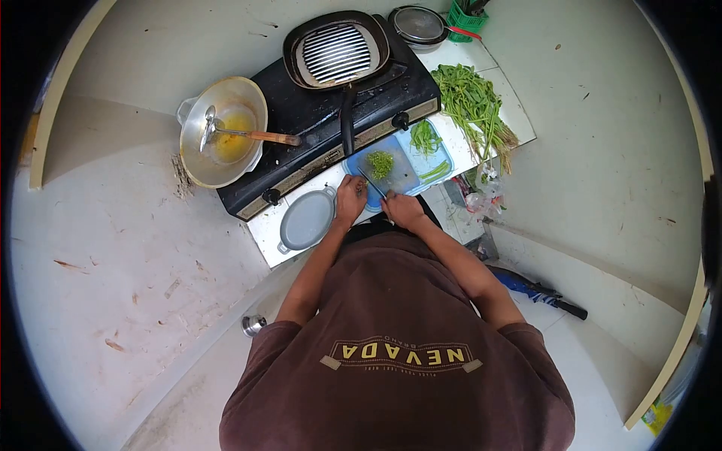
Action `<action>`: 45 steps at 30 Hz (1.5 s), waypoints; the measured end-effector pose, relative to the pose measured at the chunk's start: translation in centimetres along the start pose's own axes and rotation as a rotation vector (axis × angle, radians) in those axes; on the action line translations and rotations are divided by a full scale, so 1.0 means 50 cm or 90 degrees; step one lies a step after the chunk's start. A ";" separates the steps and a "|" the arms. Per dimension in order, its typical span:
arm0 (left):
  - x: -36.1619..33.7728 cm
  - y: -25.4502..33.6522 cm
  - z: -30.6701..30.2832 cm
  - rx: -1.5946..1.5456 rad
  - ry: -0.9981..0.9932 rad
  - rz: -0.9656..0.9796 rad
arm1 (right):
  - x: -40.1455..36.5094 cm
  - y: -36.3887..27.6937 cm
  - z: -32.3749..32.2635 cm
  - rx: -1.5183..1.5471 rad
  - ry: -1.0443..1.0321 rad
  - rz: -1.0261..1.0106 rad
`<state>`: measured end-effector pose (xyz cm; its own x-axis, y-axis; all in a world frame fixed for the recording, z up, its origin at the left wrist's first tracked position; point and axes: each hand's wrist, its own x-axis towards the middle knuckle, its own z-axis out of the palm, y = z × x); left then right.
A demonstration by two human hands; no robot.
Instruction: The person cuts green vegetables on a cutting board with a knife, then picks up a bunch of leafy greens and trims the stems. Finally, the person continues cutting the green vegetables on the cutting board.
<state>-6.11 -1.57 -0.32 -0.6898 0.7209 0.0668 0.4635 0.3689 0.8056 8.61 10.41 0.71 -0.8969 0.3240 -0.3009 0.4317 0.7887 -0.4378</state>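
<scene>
My right hand [403, 210] is closed around the handle of a knife [372, 183], whose blade points up and left across a blue cutting board [401, 161]. Beside the blade lies a small heap of chopped greens [380, 163]. At the board's left edge rests my left hand [351, 197], its fingers curled near the knife tip; whatever they hold is too small to make out. Cut leaves [425, 137] and a few green stalks [435, 172] lie to the right in a light blue tray [445, 149].
Behind the board stands a black stove [301, 120] with a grill pan [336, 51] and a wok [197, 161] holding a ladle [256, 136]. A grey oval dish [307, 220] is at left. Leafy greens [470, 101], a strainer [418, 25] and a green basket [464, 22] sit at right.
</scene>
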 end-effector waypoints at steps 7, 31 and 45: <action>0.004 -0.012 0.005 0.029 -0.007 0.020 | 0.019 -0.007 -0.002 -0.013 0.010 0.006; 0.000 -0.013 0.001 0.000 -0.011 0.006 | 0.021 -0.009 0.015 0.020 0.016 -0.004; 0.001 -0.011 -0.002 -0.006 -0.016 -0.004 | 0.019 -0.013 0.001 -0.027 0.014 -0.015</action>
<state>-6.44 -1.81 -0.73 -0.6779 0.7336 0.0468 0.4538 0.3676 0.8118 7.49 10.15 0.67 -0.9090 0.3154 -0.2725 0.4060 0.8177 -0.4080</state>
